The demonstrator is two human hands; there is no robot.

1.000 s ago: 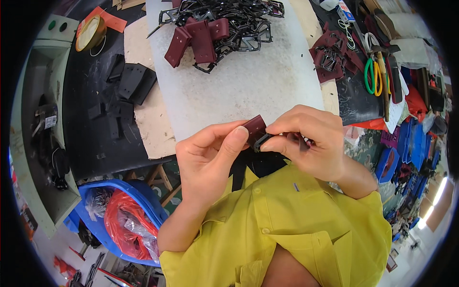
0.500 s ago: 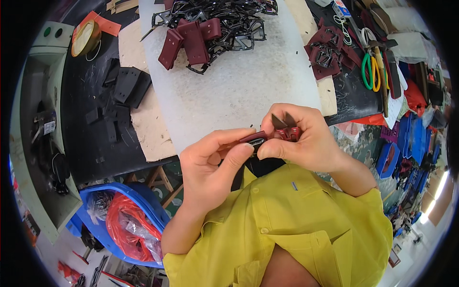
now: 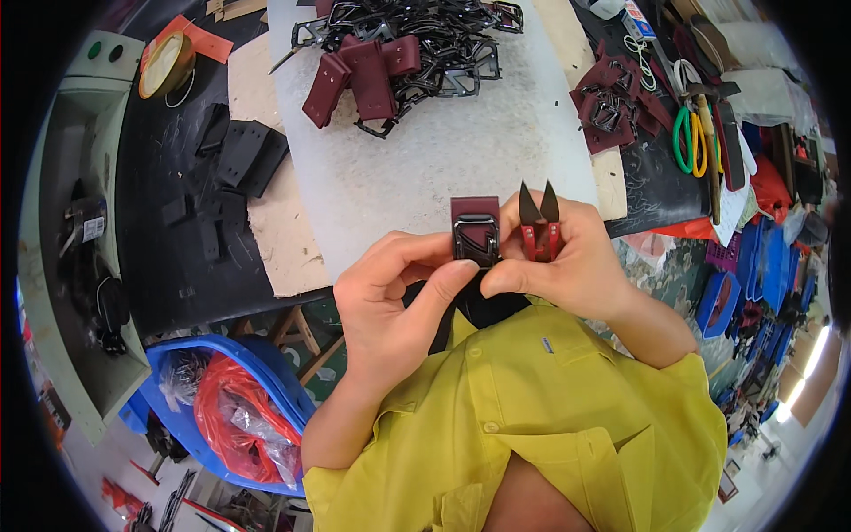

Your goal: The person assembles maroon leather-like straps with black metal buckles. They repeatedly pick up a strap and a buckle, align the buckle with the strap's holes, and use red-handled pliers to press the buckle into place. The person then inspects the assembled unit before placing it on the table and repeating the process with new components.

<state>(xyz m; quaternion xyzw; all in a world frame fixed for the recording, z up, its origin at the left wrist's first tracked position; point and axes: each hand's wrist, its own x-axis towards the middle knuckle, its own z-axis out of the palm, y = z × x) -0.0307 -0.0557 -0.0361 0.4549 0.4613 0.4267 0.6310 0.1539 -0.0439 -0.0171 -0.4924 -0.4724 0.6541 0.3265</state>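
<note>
Between my two hands a maroon leather strap piece with a dark metal buckle (image 3: 476,238) is held upright, its buckle face toward me. My left hand (image 3: 390,306) is closed, pinching it at its lower left between thumb and fingers. My right hand (image 3: 581,262) is closed round thread snips (image 3: 540,222) with red handles, the two dark blades apart and pointing away from me. The right thumb and fingertips also reach the right edge of the buckle piece. Beyond my hands lie a heap of dark metal buckles (image 3: 461,66) and several maroon leather pieces (image 3: 368,84).
Under them is a white board (image 3: 417,168) on a black table (image 3: 160,284). Black leather pieces (image 3: 244,160) lie left; maroon pieces with buckles (image 3: 612,106) and green-handled scissors (image 3: 682,140) lie right. A blue tub (image 3: 288,381) holding red plastic bags stands below left.
The buckle piece has turned from edge-on to upright, showing its buckle face. The snips' blades have swung to point away from me. Both hands stay in nearly the same place.
</note>
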